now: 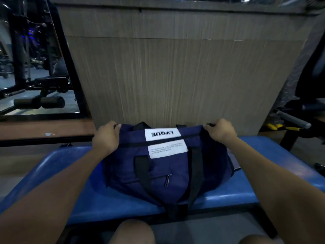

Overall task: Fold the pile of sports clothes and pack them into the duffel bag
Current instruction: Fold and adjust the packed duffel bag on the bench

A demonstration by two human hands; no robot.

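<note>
A navy duffel bag [167, 166] with black straps and two white labels lies on a blue padded bench [52, 173] in front of me. My left hand [105, 138] grips the bag's top left end. At the top right end my right hand [219, 131] pinches the fabric by a black tab. The bag's zip runs across between the labels and looks closed. No loose clothes are visible.
A wood-grain panel [184, 76] stands upright just behind the bench. Gym machines with padded rollers [38, 103] show at the left. A grey bar and yellow-handled gear [290, 120] sit at the right. My knees [131, 233] are at the bottom edge.
</note>
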